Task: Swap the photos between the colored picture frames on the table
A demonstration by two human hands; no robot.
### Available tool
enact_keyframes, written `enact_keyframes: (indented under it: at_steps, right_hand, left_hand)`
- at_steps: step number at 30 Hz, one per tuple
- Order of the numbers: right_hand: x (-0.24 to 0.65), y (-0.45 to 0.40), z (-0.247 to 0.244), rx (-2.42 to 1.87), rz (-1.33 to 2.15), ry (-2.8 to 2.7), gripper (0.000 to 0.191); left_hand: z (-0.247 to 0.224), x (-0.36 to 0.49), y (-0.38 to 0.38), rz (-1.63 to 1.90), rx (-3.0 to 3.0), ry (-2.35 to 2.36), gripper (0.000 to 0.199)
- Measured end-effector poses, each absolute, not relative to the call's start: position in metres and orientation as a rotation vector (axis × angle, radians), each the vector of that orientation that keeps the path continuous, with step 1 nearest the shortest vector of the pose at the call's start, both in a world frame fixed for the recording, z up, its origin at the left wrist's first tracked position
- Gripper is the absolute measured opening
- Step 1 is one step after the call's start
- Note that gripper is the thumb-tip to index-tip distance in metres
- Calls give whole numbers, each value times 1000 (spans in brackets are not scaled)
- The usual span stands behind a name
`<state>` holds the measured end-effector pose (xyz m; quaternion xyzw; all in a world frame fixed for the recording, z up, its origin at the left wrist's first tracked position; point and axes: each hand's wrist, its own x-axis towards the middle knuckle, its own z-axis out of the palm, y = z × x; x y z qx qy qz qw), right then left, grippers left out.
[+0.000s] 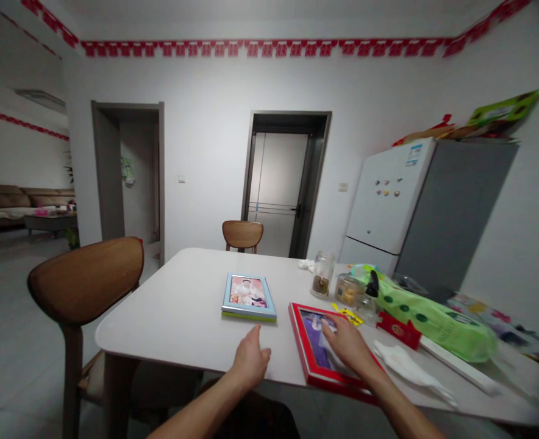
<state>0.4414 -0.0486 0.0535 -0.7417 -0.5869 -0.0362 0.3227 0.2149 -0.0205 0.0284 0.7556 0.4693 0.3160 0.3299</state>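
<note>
My right hand (345,342) rests on the glass of a red picture frame (300,341) lying on the table. Its fingers are bent and press on what looks like a thin white tissue, mostly hidden beneath them. The purple picture in that frame is partly covered by the hand. My left hand (251,358) hovers near the table's front edge, left of the red frame, with its thumb apart and nothing in it. Beyond it lies a light blue picture frame (227,294), face up, on top of something with a green edge.
On the white table (173,311), a glass jar (323,274), a round tub (349,289), a spray bottle (371,302), a crumpled tissue (411,369), a red box (397,329) and a green package (438,323) stand or lie rightward. Wooden chairs (89,277) flank it.
</note>
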Motion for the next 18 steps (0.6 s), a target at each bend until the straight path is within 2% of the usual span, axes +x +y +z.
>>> enact_keyframes:
  at_steps: [6,10,16,18]
  right_hand:
    - [336,24,42,-1780,-118,-1981,39]
    - [302,53,35,-1768,-166,-2085,44]
    - [295,40,30,-1784,-234,-2143,28]
    - [293,25,33,-1713,-239,-2160,28]
  left_hand:
    - [19,183,1,964,1823,1260,56]
    - [4,172,15,1025,1626,1250,51]
    - [0,168,25,1136,1255,1121,27]
    - [3,169,19,1160,1137,1042,27]
